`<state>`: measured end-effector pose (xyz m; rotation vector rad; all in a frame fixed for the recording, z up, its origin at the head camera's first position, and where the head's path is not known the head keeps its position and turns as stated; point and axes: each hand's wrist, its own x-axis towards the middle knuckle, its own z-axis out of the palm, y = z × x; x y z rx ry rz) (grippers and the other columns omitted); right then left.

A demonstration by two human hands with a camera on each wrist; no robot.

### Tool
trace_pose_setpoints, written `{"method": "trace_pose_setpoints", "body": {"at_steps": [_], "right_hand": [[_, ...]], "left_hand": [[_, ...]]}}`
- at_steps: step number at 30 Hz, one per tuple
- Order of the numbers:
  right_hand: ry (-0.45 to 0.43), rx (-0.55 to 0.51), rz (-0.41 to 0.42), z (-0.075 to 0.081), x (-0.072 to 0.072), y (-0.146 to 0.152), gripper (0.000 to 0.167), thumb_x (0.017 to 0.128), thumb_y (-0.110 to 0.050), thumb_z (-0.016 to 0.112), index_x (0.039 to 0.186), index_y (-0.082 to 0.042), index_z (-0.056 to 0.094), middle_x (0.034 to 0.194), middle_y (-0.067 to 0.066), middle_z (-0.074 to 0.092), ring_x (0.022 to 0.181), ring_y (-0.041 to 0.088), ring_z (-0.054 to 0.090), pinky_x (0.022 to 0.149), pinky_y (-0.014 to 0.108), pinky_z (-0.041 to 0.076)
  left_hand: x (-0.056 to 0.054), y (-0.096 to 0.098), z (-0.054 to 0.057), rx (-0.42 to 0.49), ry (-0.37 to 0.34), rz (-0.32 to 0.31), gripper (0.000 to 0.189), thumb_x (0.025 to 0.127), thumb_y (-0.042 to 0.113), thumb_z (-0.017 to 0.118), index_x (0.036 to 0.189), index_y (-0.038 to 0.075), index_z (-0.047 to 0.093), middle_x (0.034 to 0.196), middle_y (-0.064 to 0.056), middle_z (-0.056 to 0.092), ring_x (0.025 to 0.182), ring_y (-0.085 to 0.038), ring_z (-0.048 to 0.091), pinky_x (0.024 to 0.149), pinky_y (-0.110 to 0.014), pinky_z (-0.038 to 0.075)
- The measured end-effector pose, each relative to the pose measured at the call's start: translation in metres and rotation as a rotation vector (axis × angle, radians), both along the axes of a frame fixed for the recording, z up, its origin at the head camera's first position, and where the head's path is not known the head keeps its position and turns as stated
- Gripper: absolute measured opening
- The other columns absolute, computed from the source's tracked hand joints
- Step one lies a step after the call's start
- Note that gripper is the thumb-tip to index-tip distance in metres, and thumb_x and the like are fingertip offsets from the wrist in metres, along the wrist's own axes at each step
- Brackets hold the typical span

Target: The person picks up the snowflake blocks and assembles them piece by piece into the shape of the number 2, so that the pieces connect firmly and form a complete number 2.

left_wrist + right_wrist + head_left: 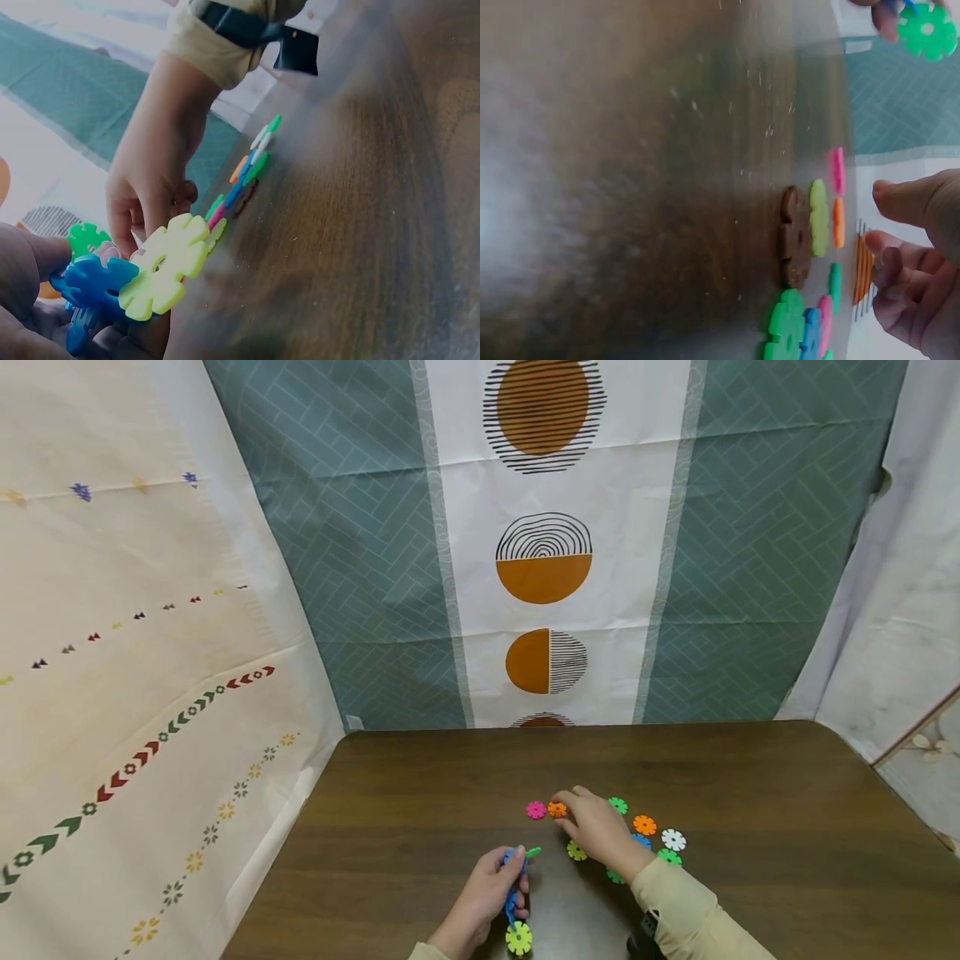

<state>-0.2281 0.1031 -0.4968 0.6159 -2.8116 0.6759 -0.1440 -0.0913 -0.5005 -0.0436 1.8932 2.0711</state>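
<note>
My left hand (487,893) grips joined plastic snowflake discs. Among them are blue discs (94,281), a green disc (533,852) at the upper end and a yellow disc (519,938) at the lower end. Over the table, my right hand (600,831) reaches toward an orange disc (557,810), its fingertips overlapping it in the head view. The right wrist view shows that hand's thumb (907,201) and fingers spread apart, with nothing between them. Left of the orange disc lies a pink disc (536,810); a yellow-green disc (577,850) lies below the right hand.
More loose discs lie around my right forearm, including an orange one (645,825), a white one (673,840) and a green one (669,857). A brown disc (795,238) shows in the right wrist view. Patterned cloth (360,527) hangs behind the brown wooden table (420,777).
</note>
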Motion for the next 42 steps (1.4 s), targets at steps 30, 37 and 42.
{"method": "trace_pose_setpoints", "body": {"at_steps": [30, 37, 42], "right_hand": [[-0.191, -0.091, -0.102, -0.009, 0.002, 0.01, 0.033, 0.077, -0.016, 0.083, 0.087, -0.014, 0.051, 0.063, -0.003, 0.046, 0.053, 0.014, 0.041, 0.05, 0.028, 0.034], [-0.213, -0.249, -0.016, -0.002, 0.011, 0.013, 0.012, 0.086, -0.013, 0.074, 0.089, -0.016, 0.063, 0.069, -0.008, 0.061, 0.059, 0.008, 0.054, 0.053, 0.027, 0.044], [-0.347, -0.396, 0.163, 0.007, 0.02, 0.017, 0.006, 0.096, -0.017, 0.063, 0.094, -0.012, 0.064, 0.067, -0.005, 0.065, 0.054, 0.014, 0.056, 0.049, 0.025, 0.042]], "left_hand": [[0.001, 0.002, -0.001, 0.0, 0.004, 0.001, 0.035, 0.104, 0.032, 0.046, 0.101, -0.002, 0.053, 0.07, -0.001, 0.053, 0.052, -0.009, 0.049, 0.049, -0.023, 0.048], [0.0, 0.002, -0.001, -0.009, 0.007, 0.014, 0.035, 0.104, 0.034, 0.046, 0.101, -0.001, 0.053, 0.07, 0.0, 0.053, 0.051, -0.009, 0.047, 0.047, -0.022, 0.045], [0.0, 0.002, 0.001, -0.026, 0.023, 0.019, 0.037, 0.104, 0.036, 0.047, 0.098, 0.0, 0.053, 0.07, 0.0, 0.054, 0.051, -0.009, 0.047, 0.047, -0.021, 0.042]]}}
